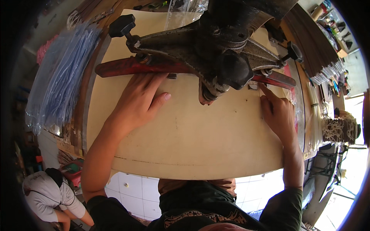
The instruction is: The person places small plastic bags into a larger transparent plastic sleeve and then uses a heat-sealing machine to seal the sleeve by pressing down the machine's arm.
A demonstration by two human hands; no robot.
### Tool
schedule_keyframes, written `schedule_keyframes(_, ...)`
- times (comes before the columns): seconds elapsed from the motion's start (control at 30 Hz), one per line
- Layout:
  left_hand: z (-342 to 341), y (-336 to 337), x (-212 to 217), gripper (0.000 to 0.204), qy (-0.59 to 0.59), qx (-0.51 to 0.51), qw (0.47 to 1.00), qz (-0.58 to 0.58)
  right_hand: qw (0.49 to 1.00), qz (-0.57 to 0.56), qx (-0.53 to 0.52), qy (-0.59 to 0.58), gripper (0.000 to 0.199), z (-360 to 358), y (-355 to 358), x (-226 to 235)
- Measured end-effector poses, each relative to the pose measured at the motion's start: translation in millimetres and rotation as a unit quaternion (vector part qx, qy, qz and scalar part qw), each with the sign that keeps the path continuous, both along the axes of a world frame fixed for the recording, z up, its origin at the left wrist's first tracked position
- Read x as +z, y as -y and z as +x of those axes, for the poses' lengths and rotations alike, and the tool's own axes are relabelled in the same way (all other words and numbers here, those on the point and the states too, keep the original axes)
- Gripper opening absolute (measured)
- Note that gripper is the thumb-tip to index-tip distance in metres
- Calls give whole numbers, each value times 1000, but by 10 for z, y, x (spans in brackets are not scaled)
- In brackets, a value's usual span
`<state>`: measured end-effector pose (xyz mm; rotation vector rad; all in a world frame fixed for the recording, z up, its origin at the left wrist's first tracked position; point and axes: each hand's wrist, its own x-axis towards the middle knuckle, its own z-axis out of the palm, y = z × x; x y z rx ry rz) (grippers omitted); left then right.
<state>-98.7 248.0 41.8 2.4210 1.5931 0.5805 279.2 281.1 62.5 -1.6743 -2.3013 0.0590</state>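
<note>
Your left hand [140,101] lies flat on the big cream sheet [192,134] that covers the bench [89,96]. The fingers are spread a little and press the sheet down. It holds nothing. The fingertips point to the far edge of the bench and slip just under the long red bar [154,66] of the heavy dark machine [216,42].

Your right hand [278,113] is near the right edge of the bench. It also lies on the sheet. Its pointing finger is stretched out toward the right end of the red bar, close to a small metal piece [252,85] there. The other fingers are curled in a bit. It pinches nothing.

The red bar runs sideways, from the left of the bench to the right, across the far part of the sheet. It lies ahead of both hands. Your left hand is the nearer one, for its fingertips are already at the bar.

A round black knob [234,70] hangs between your hands. A pile of clear plastic bags [61,77] lies past the left edge of the bench.
</note>
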Motion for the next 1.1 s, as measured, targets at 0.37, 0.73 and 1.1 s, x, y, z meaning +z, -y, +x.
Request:
schedule_keyframes(0.37, 3, -8, 12, 50, 2, -11, 1000, 8, 1000, -15, -4, -8, 37, 7, 1, 16)
schedule_keyframes(0.73, 5, -12, 5, 54, -8, -8, 1000, 9, 1000, -20, -2, -14, 35, 2, -4, 53)
schedule_keyframes(1.1, 25, -10, 49, 49, -13, -14, 1000, 13, 1000, -17, 0, -5, 34, 6, 0, 55)
